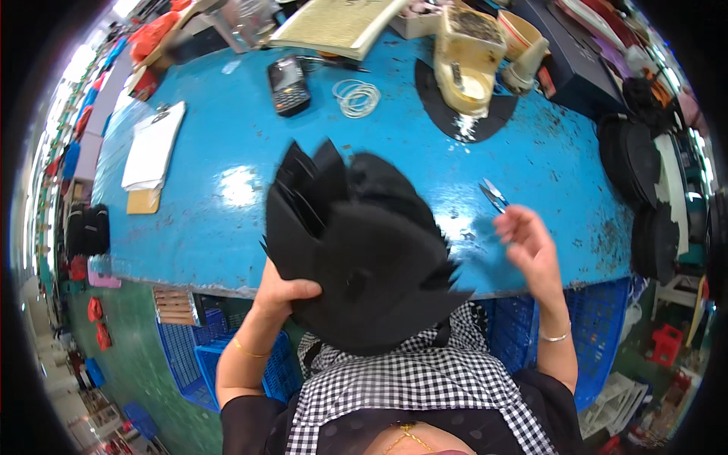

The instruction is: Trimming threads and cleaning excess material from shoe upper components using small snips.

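Observation:
A bundle of black, stiff-looking fabric pieces [379, 280] is gripped at its left side by my left hand [288, 292], the thumb lying on top and the other fingers hidden beneath. The stack overhangs the front edge of the table, and its pieces fan out in points at the upper left and right. To the right, my right hand [528, 246] is raised over the tabletop, fingers loosely bent and apart, with nothing seen in it. Just beyond its fingertips are small thread snips [494, 196]; whether a finger touches them I cannot tell.
On the blue table [205, 250] are a clipboard with papers [154, 148], a black phone [288, 85], a coil of white cord [356, 98] and a worn cream container [464, 72] on a black piece. Black stacks [629, 159] line the right edge. Blue crates [599, 334] stand below.

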Motion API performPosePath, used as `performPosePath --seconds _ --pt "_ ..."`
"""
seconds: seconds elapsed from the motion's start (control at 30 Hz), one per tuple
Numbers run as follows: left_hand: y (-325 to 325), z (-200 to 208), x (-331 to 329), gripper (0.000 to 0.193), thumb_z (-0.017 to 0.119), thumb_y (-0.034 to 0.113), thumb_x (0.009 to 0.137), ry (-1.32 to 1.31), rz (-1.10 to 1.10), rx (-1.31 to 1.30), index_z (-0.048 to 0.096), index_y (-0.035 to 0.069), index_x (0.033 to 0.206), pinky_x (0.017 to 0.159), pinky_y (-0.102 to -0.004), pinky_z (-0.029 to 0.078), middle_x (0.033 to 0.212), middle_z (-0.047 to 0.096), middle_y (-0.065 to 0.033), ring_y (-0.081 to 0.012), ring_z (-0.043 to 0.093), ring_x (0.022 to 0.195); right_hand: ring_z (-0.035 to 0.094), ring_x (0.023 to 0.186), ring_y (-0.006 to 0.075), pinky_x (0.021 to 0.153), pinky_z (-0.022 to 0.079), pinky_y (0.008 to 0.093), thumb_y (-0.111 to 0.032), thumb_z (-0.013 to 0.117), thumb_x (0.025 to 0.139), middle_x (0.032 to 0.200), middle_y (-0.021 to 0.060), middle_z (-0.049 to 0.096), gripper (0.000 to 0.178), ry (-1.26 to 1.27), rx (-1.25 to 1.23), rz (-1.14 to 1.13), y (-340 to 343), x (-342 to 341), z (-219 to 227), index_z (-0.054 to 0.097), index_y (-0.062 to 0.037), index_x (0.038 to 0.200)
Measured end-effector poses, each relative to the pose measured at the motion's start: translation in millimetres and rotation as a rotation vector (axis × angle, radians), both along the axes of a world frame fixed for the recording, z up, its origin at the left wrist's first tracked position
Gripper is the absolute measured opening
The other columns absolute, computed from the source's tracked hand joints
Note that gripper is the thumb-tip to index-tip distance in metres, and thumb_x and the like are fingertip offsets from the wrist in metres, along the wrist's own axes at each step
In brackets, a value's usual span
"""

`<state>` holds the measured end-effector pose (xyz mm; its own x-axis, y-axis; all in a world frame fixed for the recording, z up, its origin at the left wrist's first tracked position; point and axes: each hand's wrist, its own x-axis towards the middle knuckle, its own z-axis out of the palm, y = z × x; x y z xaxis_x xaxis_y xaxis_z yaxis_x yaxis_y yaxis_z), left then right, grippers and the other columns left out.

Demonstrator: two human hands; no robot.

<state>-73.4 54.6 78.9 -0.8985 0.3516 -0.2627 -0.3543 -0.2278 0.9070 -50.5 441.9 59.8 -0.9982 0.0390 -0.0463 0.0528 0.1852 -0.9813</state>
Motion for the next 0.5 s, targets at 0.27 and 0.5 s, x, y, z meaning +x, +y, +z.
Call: performPosePath --seconds 0.27,0.5 --pt "29 -44 18 0.059 0.082 -0.002 0.067 0.290 0.393 0.245 0.058 -0.007 0.120 0.088 -0.0372 0.057 0.112 0.068 -0.0155 -0.0260 0.069 0.097 0.059 0.116 0.0224 0.102 0.047 0.0385 -0.009 0.086 0.070 0.125 0.0113 0.061 0.077 -0.153 -0.507 0.293 -103 8 -26 0.046 0.0032 0.134" --pt "8 -40 6 0.085 0.090 0.005 0.066 0.436 0.152 0.137 0.041 -0.001 0.135 0.094 -0.0354 0.054 0.128 0.061 -0.0129 -0.0190 0.065 0.106 0.045 0.131 0.0211 0.110 0.038 0.0365 -0.005 0.083 0.071 0.144 0.0124 0.045 0.102 0.119 -0.364 0.192 -84 -30 -31 0.021 0.0002 0.152"
